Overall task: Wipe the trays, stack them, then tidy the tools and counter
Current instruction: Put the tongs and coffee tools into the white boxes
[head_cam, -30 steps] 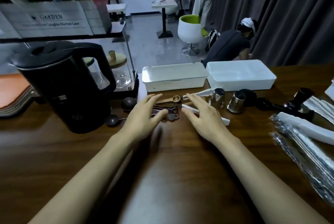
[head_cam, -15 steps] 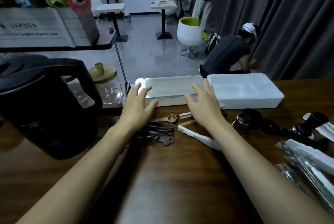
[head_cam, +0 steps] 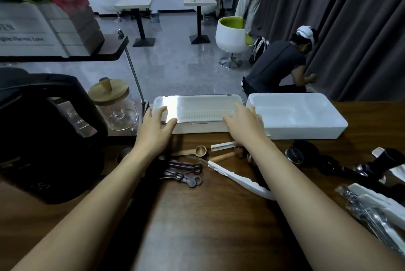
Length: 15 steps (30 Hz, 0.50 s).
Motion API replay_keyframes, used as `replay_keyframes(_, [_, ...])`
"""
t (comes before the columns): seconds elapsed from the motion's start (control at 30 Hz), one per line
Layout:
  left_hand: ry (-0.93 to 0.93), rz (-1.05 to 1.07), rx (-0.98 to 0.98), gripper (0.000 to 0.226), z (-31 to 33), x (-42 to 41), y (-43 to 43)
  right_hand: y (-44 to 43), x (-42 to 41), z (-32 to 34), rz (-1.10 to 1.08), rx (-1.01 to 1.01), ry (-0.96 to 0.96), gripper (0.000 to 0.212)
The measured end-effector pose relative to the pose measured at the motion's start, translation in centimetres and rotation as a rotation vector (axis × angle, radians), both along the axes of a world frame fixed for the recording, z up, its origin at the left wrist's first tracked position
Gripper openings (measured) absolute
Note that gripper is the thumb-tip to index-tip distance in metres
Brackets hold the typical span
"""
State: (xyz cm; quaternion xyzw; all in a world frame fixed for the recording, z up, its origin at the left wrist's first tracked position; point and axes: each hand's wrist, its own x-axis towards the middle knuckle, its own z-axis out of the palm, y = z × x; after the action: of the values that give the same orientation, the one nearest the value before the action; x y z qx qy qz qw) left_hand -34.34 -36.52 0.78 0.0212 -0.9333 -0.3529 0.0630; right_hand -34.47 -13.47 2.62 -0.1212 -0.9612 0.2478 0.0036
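Note:
Two white trays stand side by side at the far edge of the wooden counter. The left tray (head_cam: 198,107) has a slotted insert; the right tray (head_cam: 306,117) is plain white. My left hand (head_cam: 155,127) rests on the left tray's near left corner, fingers straight and spread. My right hand (head_cam: 244,125) lies on the same tray's near right end, fingers straight, beside the right tray. In front of the trays lie a wooden scoop (head_cam: 194,152), dark metal measuring spoons (head_cam: 186,173) and a white paper-wrapped tool (head_cam: 238,180).
A black kettle (head_cam: 47,137) stands at the left with a lidded glass jar (head_cam: 115,106) behind it. Small metal cups (head_cam: 294,155), black parts and plastic-wrapped items (head_cam: 372,207) lie at the right. A person crouches on the floor beyond the counter.
Both hands have moved forward from the tools on the counter onto the left tray. The view has tilted up and closer to the trays.

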Motion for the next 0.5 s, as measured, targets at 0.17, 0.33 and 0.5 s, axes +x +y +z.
replay_keyframes(0.17, [-0.010,0.002,0.044,0.059,0.1,0.0,-0.9,-0.6,0.8,0.6,0.025,-0.018,0.018,0.045])
replay_keyframes(0.33, [0.087,0.009,0.014,0.063,1.9,2.0,-1.0,-0.4,3.2,3.2,0.044,-0.042,0.067,0.068])
replay_keyframes(0.5, [0.188,-0.007,0.005,0.065,4.6,6.3,-0.7,0.3,8.0,6.1,0.010,-0.043,0.167,0.077])
